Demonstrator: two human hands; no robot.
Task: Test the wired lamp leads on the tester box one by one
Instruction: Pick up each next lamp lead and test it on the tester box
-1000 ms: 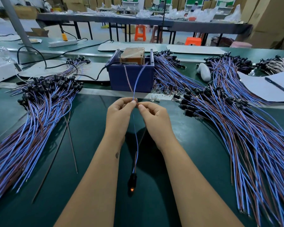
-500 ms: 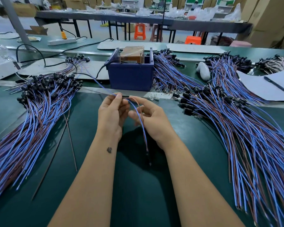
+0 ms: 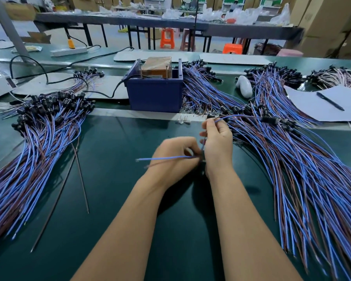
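The blue tester box (image 3: 156,96), with a brown block on top, stands at the far middle of the green table. In front of it my left hand (image 3: 174,157) grips one lamp lead (image 3: 162,158); its blue and brown wires stick out to the left with bare ends. My right hand (image 3: 218,142) is just to the right, touching the left hand. Its thumb and forefinger pinch the blue wire of a second lead (image 3: 241,116), which runs right to a black lamp holder lying on the right pile.
A big pile of blue-brown leads (image 3: 39,134) lies left, another pile (image 3: 292,163) right and behind the box. Two loose brown wires (image 3: 80,171) lie left of my hands. White paper with a pen (image 3: 329,101) and a white object (image 3: 244,88) sit far right.
Both hands drew back from the tester box. The left hand turned the held lead so its wire ends point left. The right hand moved right and pinched a lead from the right pile.
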